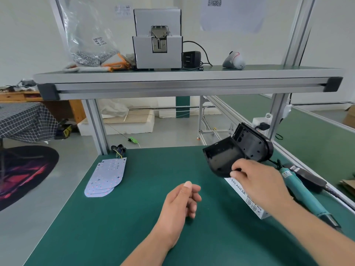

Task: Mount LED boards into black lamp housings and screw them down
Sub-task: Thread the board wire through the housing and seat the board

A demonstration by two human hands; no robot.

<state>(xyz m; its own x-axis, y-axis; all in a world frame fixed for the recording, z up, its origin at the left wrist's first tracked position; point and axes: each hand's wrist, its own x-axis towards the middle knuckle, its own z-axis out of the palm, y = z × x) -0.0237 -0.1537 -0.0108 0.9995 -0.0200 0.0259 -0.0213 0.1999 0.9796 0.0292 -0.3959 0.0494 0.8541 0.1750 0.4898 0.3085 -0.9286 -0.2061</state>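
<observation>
My right hand (255, 181) pinches the near edge of a black lamp housing (221, 158) and holds it tilted above the green table (134, 217), its hollow side facing me. A second black lamp housing (253, 143) leans behind it at the right. My left hand (182, 200) hovers over the middle of the table with loosely curled fingers and holds nothing. A small stack of white LED boards (106, 177) with coloured wires at the far end lies at the table's left.
A teal electric screwdriver (303, 194) lies along the right edge beside a white labelled box (247, 198). On the upper shelf (172, 75) stand a grey screw feeder (157, 45), a bag of screws (90, 52), gloves and a power adapter.
</observation>
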